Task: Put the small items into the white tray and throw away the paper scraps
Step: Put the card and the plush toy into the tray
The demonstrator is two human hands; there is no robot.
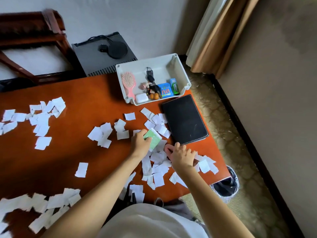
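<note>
White paper scraps (41,121) lie scattered over the reddish wooden table (77,93). My left hand (141,143) is closed on a small green and white packet (153,139) among the scraps near the table's middle right. My right hand (181,155) rests palm down on a pile of scraps (159,158), fingers spread, beside the black notebook. The white tray (179,69) stands at the table's far right corner and holds a pink hairbrush (128,83), car keys (151,78), a white earbud case (141,98), a blue box (165,90) and a green packet (174,86).
A black leather notebook (185,119) lies right of the scraps near the table's right edge. A bin with a black liner (226,184) stands on the floor below the table's near right corner. A dark box (104,54) and a wooden chair (30,42) are behind the table.
</note>
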